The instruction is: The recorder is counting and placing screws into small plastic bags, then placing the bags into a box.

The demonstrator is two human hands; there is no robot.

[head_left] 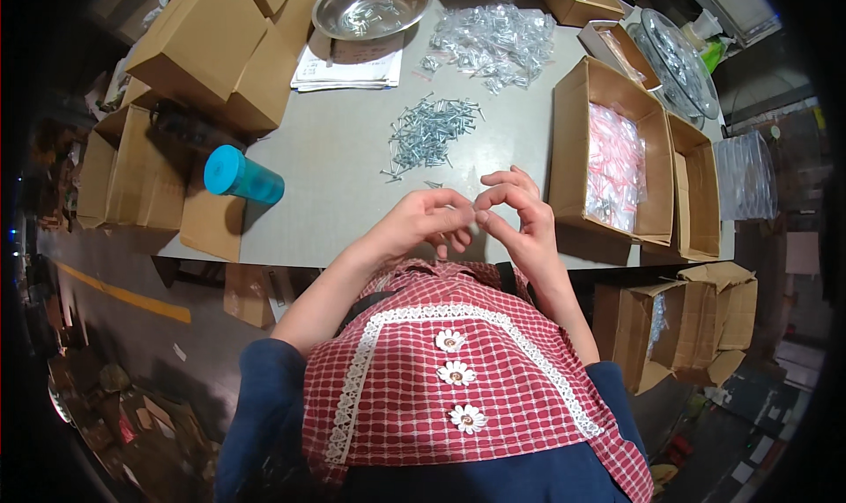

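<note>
My left hand (423, 221) and my right hand (520, 217) meet fingertip to fingertip just above the near edge of the grey table (335, 159). Both pinch something very small between them; it is too small to tell what it is. A loose heap of silver screws (429, 131) lies on the table just beyond my hands. Farther back sits a pile of small clear bags with metal parts (493, 40). To the right of my right hand stands an open cardboard box (564, 151) filled with pink-tinted clear bags (614, 164).
A teal plastic cup (242, 175) lies on its side at the left. A round metal bowl (370, 5) rests on papers (348, 67) at the back. Cardboard boxes (211, 54) crowd the left edge; another open box (701, 195) and a clear domed lid (679, 62) sit right.
</note>
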